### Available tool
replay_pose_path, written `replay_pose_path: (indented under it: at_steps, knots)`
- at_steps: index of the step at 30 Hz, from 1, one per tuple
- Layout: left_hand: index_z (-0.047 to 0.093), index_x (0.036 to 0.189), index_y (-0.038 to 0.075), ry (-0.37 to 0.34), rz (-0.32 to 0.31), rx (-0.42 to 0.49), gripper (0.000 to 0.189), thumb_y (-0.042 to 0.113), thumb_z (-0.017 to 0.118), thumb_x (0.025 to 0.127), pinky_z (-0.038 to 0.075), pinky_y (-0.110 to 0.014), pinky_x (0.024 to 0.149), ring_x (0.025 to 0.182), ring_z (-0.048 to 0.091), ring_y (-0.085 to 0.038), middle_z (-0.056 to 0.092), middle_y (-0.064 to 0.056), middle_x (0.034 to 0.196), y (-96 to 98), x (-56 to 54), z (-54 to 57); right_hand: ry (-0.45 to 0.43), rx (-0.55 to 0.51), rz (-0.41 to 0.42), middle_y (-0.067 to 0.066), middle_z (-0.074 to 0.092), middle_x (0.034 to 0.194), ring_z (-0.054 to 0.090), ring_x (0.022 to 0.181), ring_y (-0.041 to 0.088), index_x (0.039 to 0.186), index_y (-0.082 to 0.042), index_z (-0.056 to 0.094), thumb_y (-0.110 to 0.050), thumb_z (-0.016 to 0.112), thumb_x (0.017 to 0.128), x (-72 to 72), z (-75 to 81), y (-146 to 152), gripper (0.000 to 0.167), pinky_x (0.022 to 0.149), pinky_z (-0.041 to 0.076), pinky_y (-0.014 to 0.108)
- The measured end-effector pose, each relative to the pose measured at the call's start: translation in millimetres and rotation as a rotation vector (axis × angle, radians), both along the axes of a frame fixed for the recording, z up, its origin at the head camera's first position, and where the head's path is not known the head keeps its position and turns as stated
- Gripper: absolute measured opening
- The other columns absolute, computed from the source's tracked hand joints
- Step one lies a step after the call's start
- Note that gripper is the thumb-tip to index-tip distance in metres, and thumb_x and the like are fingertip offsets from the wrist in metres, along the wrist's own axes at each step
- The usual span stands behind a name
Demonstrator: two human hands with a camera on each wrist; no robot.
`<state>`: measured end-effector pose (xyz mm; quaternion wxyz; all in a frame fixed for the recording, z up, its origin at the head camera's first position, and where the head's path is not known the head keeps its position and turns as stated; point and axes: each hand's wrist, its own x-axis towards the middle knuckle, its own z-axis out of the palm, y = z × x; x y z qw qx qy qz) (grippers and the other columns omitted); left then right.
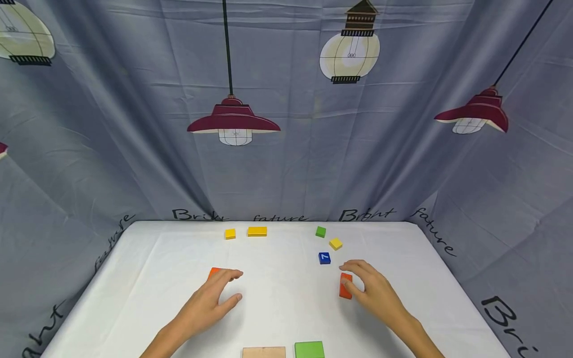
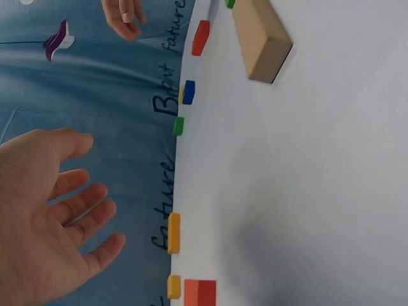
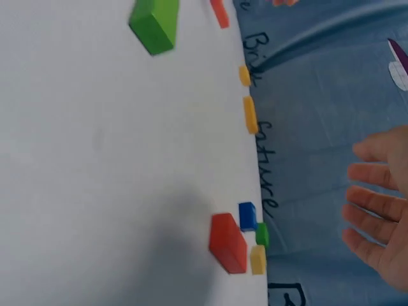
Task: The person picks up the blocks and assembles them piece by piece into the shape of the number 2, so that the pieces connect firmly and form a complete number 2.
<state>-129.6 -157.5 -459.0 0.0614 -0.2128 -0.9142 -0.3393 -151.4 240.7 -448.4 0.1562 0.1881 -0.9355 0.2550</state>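
Above the white table my left hand [image 1: 210, 301] hovers with its fingers extended and holds nothing. Past its knuckles, partly hidden, lies an orange-red block [image 1: 214, 271]; the left wrist view shows more of this red block [image 2: 201, 293]. My right hand [image 1: 371, 291] is also raised with loosely bent, spread fingers. In the head view its thumb overlaps another red block [image 1: 345, 294], but the right wrist view shows the hand apart from that red block [image 3: 228, 245]. A blue block [image 1: 324, 258] marked with a 7 lies just beyond the right fingertips.
Toward the far edge lie a small yellow block [image 1: 230, 234], a longer yellow block [image 1: 257, 231], a green block [image 1: 321, 231] and another yellow block [image 1: 335, 243]. At the near edge are a wooden block [image 1: 264, 352] and a larger green block [image 1: 309, 349]. Grey-blue curtain [image 1: 286, 169] surrounds the table.
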Motion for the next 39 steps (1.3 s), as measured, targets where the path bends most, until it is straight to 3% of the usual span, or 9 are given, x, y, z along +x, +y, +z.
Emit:
replay_pose_path:
  at_steps: [6,12,16,23,27,31,34,39]
  knots:
    - [0.058,0.128,0.020,-0.033,-0.083,0.027,0.035,0.026,0.069,0.096,0.051,-0.043,0.093,0.112,0.057,-0.010,0.060,0.009,0.123,8.0,7.8,-10.7,-0.028,-0.049,0.029,-0.010,0.065,0.111,0.064,0.106,0.015,0.107,-0.015,0.074,-0.011,0.081,0.084,11.1,-11.8,-10.2,0.024,0.092,0.053,0.042]
    - [0.058,0.127,0.014,-0.104,-0.171,0.037,0.035,0.031,0.066,0.098,0.052,-0.040,0.090,0.108,0.059,-0.019,0.060,0.002,0.122,13.5,14.6,-17.4,-0.102,-0.123,0.141,-0.012,0.065,0.106,0.065,0.093,0.015,0.105,-0.014,0.073,-0.007,0.076,0.087,25.3,-28.6,-21.8,0.020,0.083,0.056,0.037]
    - [0.058,0.125,0.012,-0.171,-0.236,0.056,0.036,0.032,0.067,0.097,0.051,-0.036,0.089,0.105,0.058,-0.019,0.059,0.002,0.119,17.4,18.6,-24.5,-0.217,-0.164,0.201,-0.009,0.067,0.104,0.062,0.091,0.011,0.105,-0.012,0.073,-0.011,0.073,0.091,31.9,-39.3,-28.1,0.014,0.080,0.056,0.034]
    - [0.059,0.122,0.014,-0.219,-0.362,0.125,0.033,0.024,0.071,0.093,0.049,-0.029,0.087,0.101,0.055,-0.011,0.059,0.007,0.113,22.5,23.2,-42.1,-0.403,-0.281,0.287,-0.005,0.068,0.101,0.059,0.087,0.004,0.106,-0.012,0.072,-0.014,0.071,0.093,42.1,-52.7,-33.3,0.012,0.078,0.055,0.029]
    - [0.060,0.118,0.013,-0.275,-0.408,0.164,0.030,0.024,0.071,0.092,0.048,-0.026,0.085,0.099,0.054,-0.007,0.057,0.011,0.109,24.5,24.8,-50.9,-0.521,-0.324,0.290,-0.007,0.067,0.101,0.058,0.087,0.004,0.106,-0.013,0.072,-0.016,0.072,0.092,45.5,-58.4,-36.2,0.014,0.079,0.054,0.026]
    - [0.060,0.116,0.011,-0.271,-0.470,0.191,0.029,0.026,0.071,0.094,0.048,-0.026,0.082,0.096,0.052,-0.005,0.056,0.011,0.106,26.5,26.4,-59.9,-0.621,-0.355,0.266,-0.008,0.066,0.101,0.058,0.086,0.005,0.105,-0.014,0.073,-0.019,0.075,0.090,48.8,-62.7,-39.1,0.017,0.078,0.053,0.024]
    - [0.060,0.116,0.011,-0.264,-0.486,0.198,0.035,0.030,0.075,0.091,0.048,-0.025,0.081,0.095,0.050,-0.004,0.055,0.012,0.106,27.4,28.5,-64.7,-0.676,-0.374,0.269,-0.007,0.065,0.100,0.057,0.086,0.006,0.105,-0.013,0.073,-0.021,0.077,0.088,50.5,-66.3,-40.3,0.019,0.079,0.051,0.022]
    - [0.061,0.114,0.016,-0.233,-0.458,0.166,0.045,0.040,0.083,0.082,0.049,-0.023,0.078,0.095,0.048,-0.001,0.053,0.015,0.106,30.4,32.2,-70.5,-0.762,-0.395,0.286,-0.006,0.063,0.100,0.054,0.088,0.009,0.105,-0.015,0.072,-0.018,0.079,0.084,52.0,-71.5,-41.4,0.022,0.079,0.048,0.022]
